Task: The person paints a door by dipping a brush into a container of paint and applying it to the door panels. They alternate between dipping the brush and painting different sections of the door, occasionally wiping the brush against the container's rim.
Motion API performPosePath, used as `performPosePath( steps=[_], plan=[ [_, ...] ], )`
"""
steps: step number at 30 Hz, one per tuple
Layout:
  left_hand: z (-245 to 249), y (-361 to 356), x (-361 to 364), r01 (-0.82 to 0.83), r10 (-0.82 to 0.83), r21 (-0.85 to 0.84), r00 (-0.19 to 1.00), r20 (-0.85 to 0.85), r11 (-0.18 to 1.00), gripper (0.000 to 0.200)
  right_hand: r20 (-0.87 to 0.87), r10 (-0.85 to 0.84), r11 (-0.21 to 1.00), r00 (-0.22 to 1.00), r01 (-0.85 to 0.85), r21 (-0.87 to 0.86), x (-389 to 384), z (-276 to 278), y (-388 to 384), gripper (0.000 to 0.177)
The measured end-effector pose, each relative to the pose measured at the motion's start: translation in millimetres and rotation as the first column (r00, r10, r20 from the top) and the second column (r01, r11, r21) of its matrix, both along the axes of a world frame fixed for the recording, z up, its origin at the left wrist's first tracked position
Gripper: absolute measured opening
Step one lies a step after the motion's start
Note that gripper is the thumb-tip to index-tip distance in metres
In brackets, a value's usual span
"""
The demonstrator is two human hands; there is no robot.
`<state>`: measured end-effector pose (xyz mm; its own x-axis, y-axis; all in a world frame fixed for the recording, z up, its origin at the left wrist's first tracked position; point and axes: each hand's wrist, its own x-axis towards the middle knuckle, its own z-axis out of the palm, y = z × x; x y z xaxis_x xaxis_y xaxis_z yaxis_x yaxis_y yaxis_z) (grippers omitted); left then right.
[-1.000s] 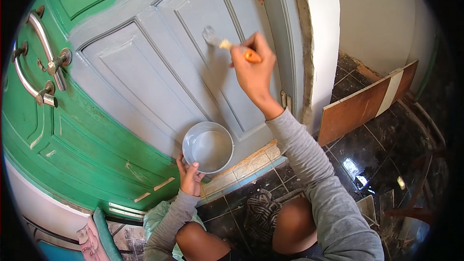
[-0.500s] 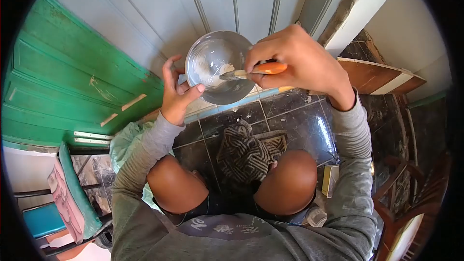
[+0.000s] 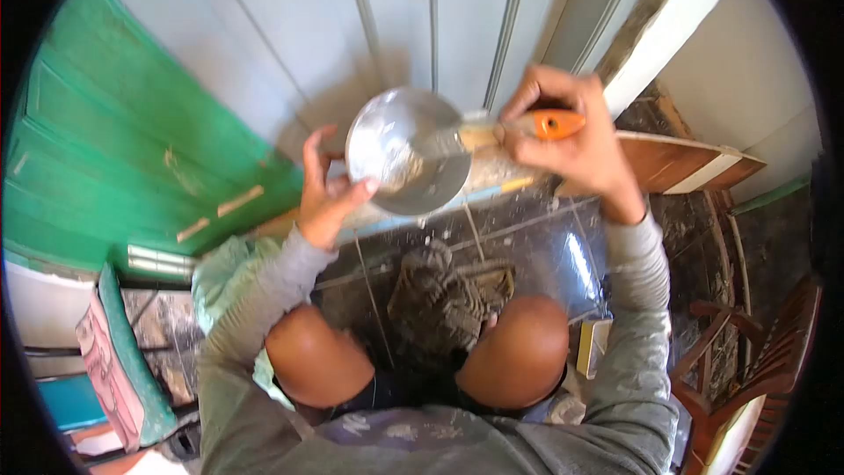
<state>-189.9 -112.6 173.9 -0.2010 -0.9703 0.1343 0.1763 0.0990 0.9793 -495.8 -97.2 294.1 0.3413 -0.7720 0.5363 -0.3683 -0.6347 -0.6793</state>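
Observation:
In the head view, a shiny metal bowl (image 3: 440, 189) is tilted toward me in front of the grey panelled door. My left hand (image 3: 330, 189) grips its left side, thumb over the rim and fingers behind. A smear of whitish paste (image 3: 400, 171) coats the inside of the bowl. My right hand (image 3: 567, 145) is closed around a putty knife (image 3: 479, 137) with a wooden handle and an orange end. Its grey blade reaches over the right rim into the bowl, close to the paste.
A patterned cloth (image 3: 444, 290) lies on the dark tiled floor (image 3: 545, 237) between my knees. The grey panelled door (image 3: 475, 18) rises ahead, a green door (image 3: 114, 123) at left. Boards (image 3: 668, 163) and a wooden chair (image 3: 756, 361) stand at right, a small box (image 3: 594, 347) by my right knee.
The putty knife has drawn back right from the paste toward the rim, and my right hand has turned and moved right. The bowl sits slightly lower and further right in view.

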Motion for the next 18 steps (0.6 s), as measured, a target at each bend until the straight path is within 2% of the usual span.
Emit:
performPosePath(
  steps=[1, 3, 5, 8, 11, 14, 15, 18],
  plan=[
    [1, -2, 0, -0.008, 0.008, 0.000, 1.000, -0.009, 1.000, 0.095, 0.140, -0.049, 0.998, 0.989, 0.043, 0.047, -5, -12, 3, 0.015],
    [-1, -3, -4, -0.086, 0.087, 0.026, 0.994, -0.066, 0.996, 0.094, 0.107, -0.241, 0.970, 0.965, 0.239, 0.034, -14, -40, 6, 0.014],
    [-2, -6, -2, -0.102, 0.106, 0.080, 0.993, -0.056, 0.992, 0.093, 0.395, -0.366, 0.911, 0.843, 0.236, 0.339, -18, -64, 11, 0.015],
    [-13, -10, -2, -0.118, 0.120, 0.050, 0.992, -0.034, 0.992, 0.083, 0.596, -0.429, 0.886, 0.679, 0.189, 0.423, -27, -81, 15, 0.017],
    [-8, -9, -1, -0.142, 0.143, 0.058, 0.990, -0.018, 0.988, 0.082, 0.608, -0.455, 0.884, 0.650, 0.251, 0.394, -27, -88, 13, 0.017],
    [8, -4, -4, -0.184, 0.202, 0.120, 0.965, -0.166, 0.976, 0.081, 0.760, -0.482, 0.872, 0.437, 0.325, 0.366, -33, -80, -12, 0.016],
    [9, -3, -4, -0.183, 0.202, 0.124, 0.965, -0.167, 0.975, 0.080, 0.802, -0.474, 0.868, 0.364, 0.344, 0.357, -29, -71, -24, 0.016],
    [12, -3, 2, -0.180, 0.200, 0.131, 0.965, -0.167, 0.975, 0.079, 0.919, -0.250, 0.906, 0.306, 0.409, 0.111, -5, -6, -57, 0.017]
  ],
)
